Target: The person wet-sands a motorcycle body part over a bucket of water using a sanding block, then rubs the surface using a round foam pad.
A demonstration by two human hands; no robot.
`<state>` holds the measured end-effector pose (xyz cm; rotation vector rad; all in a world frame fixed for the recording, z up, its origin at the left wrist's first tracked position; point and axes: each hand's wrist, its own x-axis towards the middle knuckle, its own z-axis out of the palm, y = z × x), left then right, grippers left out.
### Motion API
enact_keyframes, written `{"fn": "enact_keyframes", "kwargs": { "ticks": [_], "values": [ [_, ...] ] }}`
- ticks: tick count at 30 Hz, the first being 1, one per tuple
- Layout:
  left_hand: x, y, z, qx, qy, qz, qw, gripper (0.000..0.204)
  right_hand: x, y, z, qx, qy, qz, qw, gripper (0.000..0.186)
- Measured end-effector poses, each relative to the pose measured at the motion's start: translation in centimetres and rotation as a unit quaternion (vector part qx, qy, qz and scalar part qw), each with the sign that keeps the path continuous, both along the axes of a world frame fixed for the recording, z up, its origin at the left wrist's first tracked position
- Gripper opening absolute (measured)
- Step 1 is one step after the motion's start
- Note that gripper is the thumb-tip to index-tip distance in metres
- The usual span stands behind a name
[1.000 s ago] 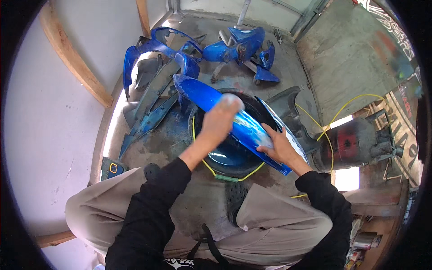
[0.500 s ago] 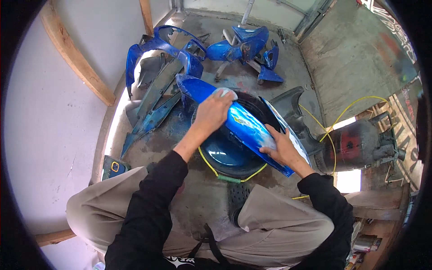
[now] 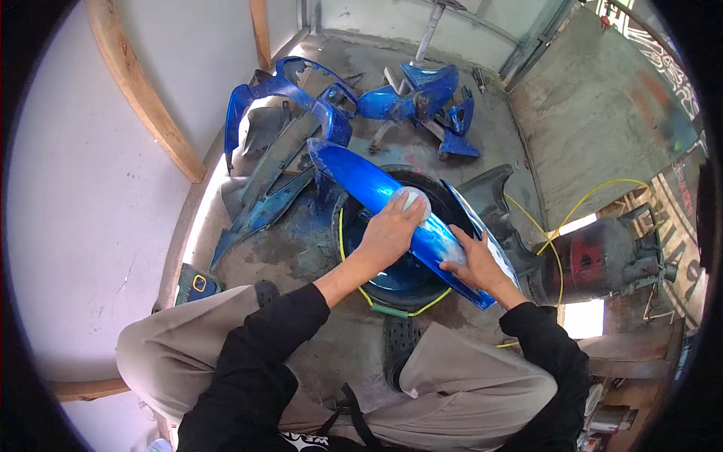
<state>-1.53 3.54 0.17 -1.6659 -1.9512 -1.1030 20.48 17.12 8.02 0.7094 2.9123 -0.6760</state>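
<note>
A long, glossy blue fairing panel [image 3: 358,175] lies slantwise over a black bucket [image 3: 350,290], with a wet sheen and whitish residue on its surface. My left hand [image 3: 392,235] presses a pale, roundish pad [image 3: 413,202] flat against the panel's middle; whether it is cloth or abrasive I cannot tell. Lower down, my right hand [image 3: 478,264] grips the panel's near end, thumb on top and the other fingers partly hidden. Dark liquid seems to fill the bucket, which has a yellow handle with a green grip [image 3: 390,310]. Against its right side leans another blue-and-white panel [image 3: 474,218].
More blue fairings [image 3: 282,87] lie at the far left, and others rest on a stand [image 3: 410,98] farther back. Long dark panels [image 3: 275,197] lie left of the bucket. At right stands a dark tank [image 3: 595,252] with a yellow hose [image 3: 572,217]. A wall [image 3: 90,196] closes the left.
My left hand has slid the pad down along the panel toward my right hand. My right hand keeps its hold on the near end. The whole view has shifted slightly.
</note>
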Motion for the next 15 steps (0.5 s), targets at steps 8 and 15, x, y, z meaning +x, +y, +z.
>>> {"fn": "enact_keyframes", "kwargs": {
  "ticks": [8,15],
  "values": [
    [-11.8,-3.1,1.3,-0.081,-0.143,0.145,0.976,0.021,-0.6,-0.4,0.0,0.028,0.04,0.032,0.998,0.094],
    [2.6,-0.2,0.0,-0.013,0.028,-0.041,0.999,0.04,-0.5,-0.1,0.1,0.003,-0.023,-0.002,1.0,0.093]
  ]
}}
